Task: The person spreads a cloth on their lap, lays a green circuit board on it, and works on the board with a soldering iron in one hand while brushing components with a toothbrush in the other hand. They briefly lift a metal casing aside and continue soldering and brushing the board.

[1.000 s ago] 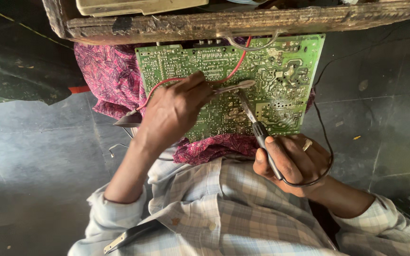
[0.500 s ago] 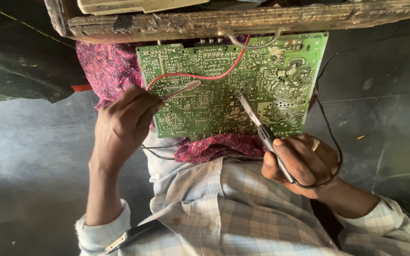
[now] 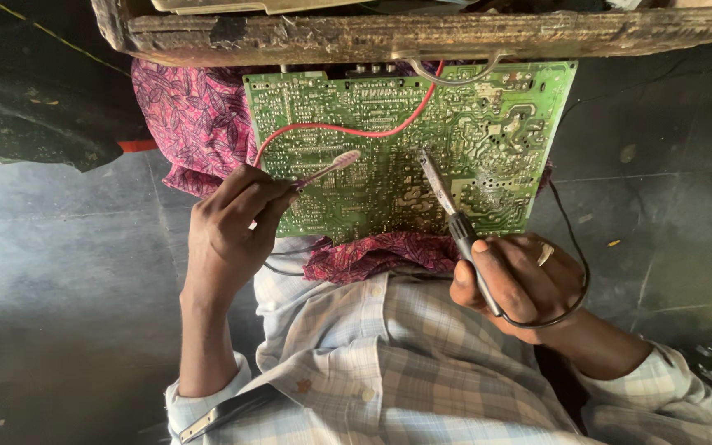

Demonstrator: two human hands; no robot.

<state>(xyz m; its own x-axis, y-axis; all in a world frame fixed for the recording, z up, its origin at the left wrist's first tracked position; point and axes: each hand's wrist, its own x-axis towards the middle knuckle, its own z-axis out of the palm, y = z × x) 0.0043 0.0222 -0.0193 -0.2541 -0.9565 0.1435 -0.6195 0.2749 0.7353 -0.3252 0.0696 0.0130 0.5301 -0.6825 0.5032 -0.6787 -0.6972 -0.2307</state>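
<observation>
Circuit board [image 3: 488,140], green, on patterned cloth [image 3: 191,115], at twelve o'clock from both hands. Left hand [image 3: 232,222] grip pinching small brush [image 3: 327,169]; right hand [image 3: 521,284] grip closed round soldering iron [image 3: 447,206], tip on board. Best done with iron steady, bristles clear of hot tip and red wire [image 3: 348,130].

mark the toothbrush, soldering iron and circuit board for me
toothbrush [image 3: 333,166], head view, on the neck just below the bristles
soldering iron [image 3: 455,221], head view, on the dark handle above the grip
circuit board [image 3: 488,124], head view, on the bare green solder side
</observation>
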